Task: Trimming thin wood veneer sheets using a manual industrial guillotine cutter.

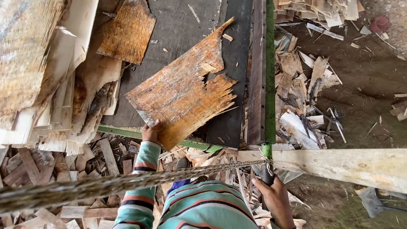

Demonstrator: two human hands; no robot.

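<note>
My left hand [151, 132] grips the near corner of a ragged, orange-brown veneer sheet [182, 91] that lies on the dark machine table [178, 25]. The sheet's right edge is torn and splintered and reaches toward the long dark blade bar [255, 76]. My right hand [273, 196] is closed around a dark handle [266, 174] at the near end of the green cutter arm [270, 68]. A frayed rope [106, 184] is tied near that handle and runs left across the view.
Another brown veneer piece [127, 32] rests on the table's far left. Stacked veneer sheets [38, 72] fill the left side. Offcuts litter the ground right of the blade [303, 97] and below the table [63, 169]. A pale wooden beam [343, 165] crosses at right.
</note>
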